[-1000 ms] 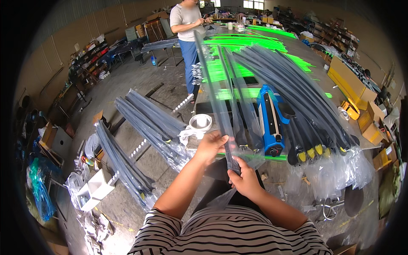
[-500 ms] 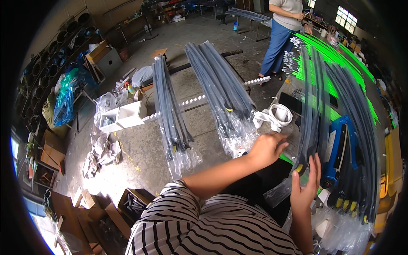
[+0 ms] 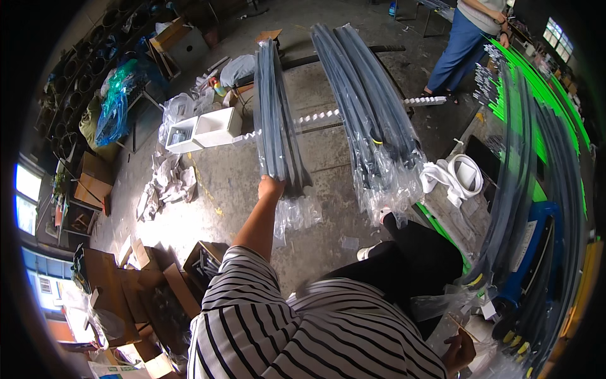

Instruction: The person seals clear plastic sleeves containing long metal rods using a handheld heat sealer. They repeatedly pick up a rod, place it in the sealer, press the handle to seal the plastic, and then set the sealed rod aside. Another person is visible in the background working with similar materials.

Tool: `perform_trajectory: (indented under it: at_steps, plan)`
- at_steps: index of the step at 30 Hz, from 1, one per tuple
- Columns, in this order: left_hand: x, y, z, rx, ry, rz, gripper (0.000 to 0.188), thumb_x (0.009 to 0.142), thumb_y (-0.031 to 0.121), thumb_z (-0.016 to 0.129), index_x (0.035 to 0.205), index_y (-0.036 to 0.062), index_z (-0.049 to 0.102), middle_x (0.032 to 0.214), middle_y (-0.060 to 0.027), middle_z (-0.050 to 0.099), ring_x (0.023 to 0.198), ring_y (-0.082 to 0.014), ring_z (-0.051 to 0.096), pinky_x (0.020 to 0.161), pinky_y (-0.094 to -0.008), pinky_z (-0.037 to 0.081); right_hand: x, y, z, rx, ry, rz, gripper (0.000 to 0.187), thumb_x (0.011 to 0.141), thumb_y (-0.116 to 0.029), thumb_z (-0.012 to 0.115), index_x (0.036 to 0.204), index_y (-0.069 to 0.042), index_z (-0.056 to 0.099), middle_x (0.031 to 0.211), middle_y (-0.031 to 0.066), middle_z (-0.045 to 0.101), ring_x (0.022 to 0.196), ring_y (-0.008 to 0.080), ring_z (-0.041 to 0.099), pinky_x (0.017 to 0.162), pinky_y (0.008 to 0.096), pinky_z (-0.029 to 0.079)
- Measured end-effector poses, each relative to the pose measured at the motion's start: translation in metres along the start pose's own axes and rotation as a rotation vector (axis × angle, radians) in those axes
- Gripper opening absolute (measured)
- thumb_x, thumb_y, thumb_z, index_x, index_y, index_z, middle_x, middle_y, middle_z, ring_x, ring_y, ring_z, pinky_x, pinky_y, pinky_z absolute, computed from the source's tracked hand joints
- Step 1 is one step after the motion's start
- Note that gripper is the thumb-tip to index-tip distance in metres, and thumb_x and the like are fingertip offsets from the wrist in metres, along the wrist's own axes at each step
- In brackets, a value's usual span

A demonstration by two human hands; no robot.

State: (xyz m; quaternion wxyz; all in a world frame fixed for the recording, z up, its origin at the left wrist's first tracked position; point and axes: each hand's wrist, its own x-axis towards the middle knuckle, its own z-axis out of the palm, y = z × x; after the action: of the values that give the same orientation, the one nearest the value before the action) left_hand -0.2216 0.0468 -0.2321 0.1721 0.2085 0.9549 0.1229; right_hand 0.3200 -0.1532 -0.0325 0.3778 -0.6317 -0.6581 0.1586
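- Item: left bundle of long grey strips in clear plastic, lying across a white notched rail, beside a wider bundle.
- Left hand: closed on the left bundle near its lower end, above the loose film.
- Right hand: well apart from the left, fingers curled; from where I stand, cannot tell whether it holds anything.
- Handling: strips probably light singly, heavier together; long, flexible, likely to sag; film likely slippery and easily torn.
- Hold: best around the strips themselves, hands spread, not by the film alone.
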Motion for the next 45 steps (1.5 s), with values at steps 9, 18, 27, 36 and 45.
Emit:
perform_trajectory:
  at_steps: [9, 18, 27, 36, 45]
  plan:
    - [0.061, -0.036, 0.015, -0.102, -0.209, 0.204, 0.035, 0.059, 0.032, 0.070, 0.062, -0.0011, 0.059, 0.059, -0.0110, 0.059, 0.053, -0.0182, 0.060, 0.048, -0.0270, 0.048, 0.013, -0.018, 0.004, -0.129, -0.011, -0.004, 0.021, 0.083, -0.014, 0.048, 0.084, 0.005, 0.057, 0.052, 0.0071, 0.053, 0.046, 0.0157, 0.050, 0.046, 0.0262, 0.037]
    - [-0.010, 0.007, -0.055, -1.438, -1.003, 0.107, 0.016, 0.082, 0.011, 0.048, 0.086, -0.0037, 0.050, 0.074, -0.0116, 0.054, 0.065, -0.0243, 0.056, 0.058, -0.0363, 0.050, 0.015, -0.029, 0.002, -0.040, 0.002, -0.136, 0.013, 0.079, -0.008, 0.052, 0.083, 0.003, 0.058, 0.056, 0.0079, 0.054, 0.047, 0.0156, 0.052, 0.046, 0.0254, 0.038]
    - [-0.164, 0.048, -0.053, -1.369, -0.600, 0.447, 0.026, 0.086, 0.025, 0.048, 0.096, 0.0014, 0.045, 0.075, -0.0028, 0.051, 0.061, -0.0113, 0.048, 0.052, -0.0256, 0.041, 0.034, -0.073, 0.009, 0.040, -0.109, -0.412, 0.017, 0.071, -0.002, 0.057, 0.088, 0.001, 0.057, 0.059, 0.0073, 0.059, 0.049, 0.0196, 0.056, 0.049, 0.0270, 0.043]
    - [-0.358, 0.063, -0.061, -1.238, -0.629, 1.210, 0.019, 0.085, 0.013, 0.042, 0.099, 0.0000, 0.044, 0.081, -0.0083, 0.054, 0.068, -0.0161, 0.052, 0.060, -0.0294, 0.043, 0.077, -0.121, 0.066, 0.134, -0.096, -0.316, 0.053, 0.072, -0.027, 0.064, 0.110, 0.004, 0.044, 0.093, 0.0192, 0.057, 0.081, 0.0315, 0.058, 0.070, 0.0345, 0.046]
    - [-0.388, 0.066, -0.097, -0.587, -0.450, 2.018, 0.039, 0.074, 0.024, 0.061, 0.099, -0.0027, 0.046, 0.081, -0.0180, 0.053, 0.073, -0.0341, 0.054, 0.064, -0.0377, 0.045, 0.065, -0.090, 0.044, 0.676, -0.080, 0.071, 0.018, 0.083, -0.003, 0.047, 0.098, 0.005, 0.054, 0.075, 0.0094, 0.062, 0.064, 0.0089, 0.055, 0.059, 0.0223, 0.045]
